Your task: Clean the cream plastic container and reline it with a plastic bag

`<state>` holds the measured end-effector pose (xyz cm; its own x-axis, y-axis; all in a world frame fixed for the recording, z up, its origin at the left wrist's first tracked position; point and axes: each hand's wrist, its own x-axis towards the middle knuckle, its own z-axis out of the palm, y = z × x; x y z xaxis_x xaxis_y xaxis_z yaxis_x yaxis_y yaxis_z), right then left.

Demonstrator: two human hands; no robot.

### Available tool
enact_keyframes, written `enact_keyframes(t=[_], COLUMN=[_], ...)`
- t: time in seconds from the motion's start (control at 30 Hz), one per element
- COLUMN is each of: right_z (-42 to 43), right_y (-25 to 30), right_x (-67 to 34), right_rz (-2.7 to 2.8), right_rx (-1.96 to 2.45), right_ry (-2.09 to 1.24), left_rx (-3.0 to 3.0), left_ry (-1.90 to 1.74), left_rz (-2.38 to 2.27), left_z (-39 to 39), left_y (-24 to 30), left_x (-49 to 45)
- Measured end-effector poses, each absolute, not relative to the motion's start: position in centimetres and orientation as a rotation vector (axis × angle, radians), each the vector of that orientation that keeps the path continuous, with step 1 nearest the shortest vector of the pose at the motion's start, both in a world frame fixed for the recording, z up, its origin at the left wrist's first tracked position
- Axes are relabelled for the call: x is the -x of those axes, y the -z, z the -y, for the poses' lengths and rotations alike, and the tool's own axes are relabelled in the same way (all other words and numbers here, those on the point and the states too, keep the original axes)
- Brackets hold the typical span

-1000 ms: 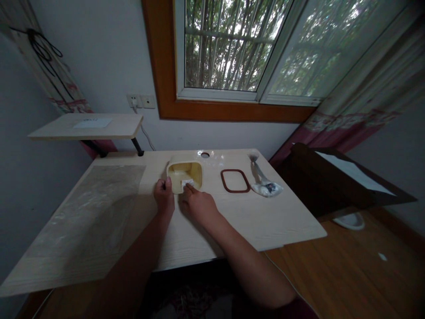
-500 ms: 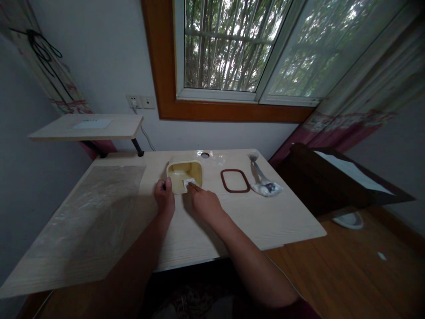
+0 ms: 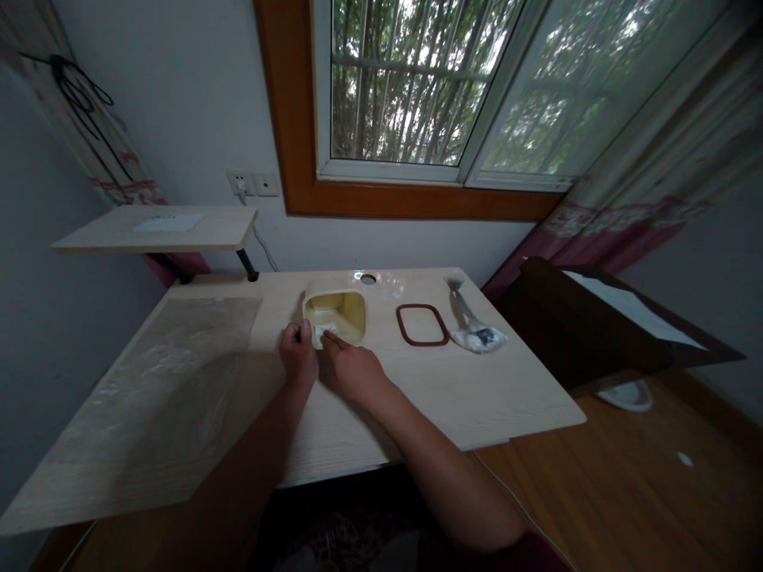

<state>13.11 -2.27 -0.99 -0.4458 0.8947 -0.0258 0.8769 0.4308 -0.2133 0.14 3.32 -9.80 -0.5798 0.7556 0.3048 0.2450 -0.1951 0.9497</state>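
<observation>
Near frame centre, the left hand [image 3: 299, 357] had its fingers clamped on a pale-yellow, rounded-square, plastic-looking container [image 3: 351, 311]; the right hand [image 3: 358, 373] touched a small, white, paper-like sheet [image 3: 325, 329], pinch unclear. Uneven pressing could have tipped the container.

Dim — daylight from the window [image 3: 441, 87]

White wipe [image 3: 325, 329] now further left
</observation>
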Motion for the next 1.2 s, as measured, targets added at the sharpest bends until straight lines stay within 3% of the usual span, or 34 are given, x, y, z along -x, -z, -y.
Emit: enact_keyframes(t=[0.4,0.8,1.2], right_z=[1.8,2.6,1.9], right_y=[0.3,1.1,0.3], right_x=[-15.2,-12.8,-15.4], right_rz=[2.541,2.558,2.544], right_rx=[1.843,1.565,1.843], right_ry=[-0.225,-0.287,-0.212], left_rx=[-1.160,-1.210,-1.177], left_ry=[-1.833,-1.809,-1.845], left_rz=[-1.695,-1.722,-1.672], left_z=[-3.3,-3.3,-3.3], left_y=[9.4,9.6,9.3], left_x=[-0.4,-0.1,-0.3])
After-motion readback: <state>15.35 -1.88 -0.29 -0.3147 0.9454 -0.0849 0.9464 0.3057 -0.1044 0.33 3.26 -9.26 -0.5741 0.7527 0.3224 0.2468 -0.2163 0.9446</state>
